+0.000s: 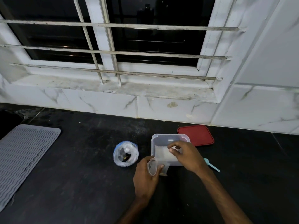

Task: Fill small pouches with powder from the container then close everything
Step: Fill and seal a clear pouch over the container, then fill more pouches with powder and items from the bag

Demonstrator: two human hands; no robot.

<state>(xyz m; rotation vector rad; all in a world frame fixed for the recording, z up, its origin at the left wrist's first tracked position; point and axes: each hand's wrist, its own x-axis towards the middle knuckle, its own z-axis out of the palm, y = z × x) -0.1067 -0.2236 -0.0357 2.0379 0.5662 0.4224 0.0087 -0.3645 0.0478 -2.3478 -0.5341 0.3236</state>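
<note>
The left hand grips the open pouch at the near-left corner of the container, with the right hand above it, fingers curled, hold unclear.

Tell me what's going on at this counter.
A person is filling pouches. The left hand holds a small clear pouch open at the near edge of the open container. The right hand is over the container with its fingers pinched together; what they hold is unclear. The red lid lies off behind it, a blue scoop lies to the right, and a plastic bag sits to the left.
</note>
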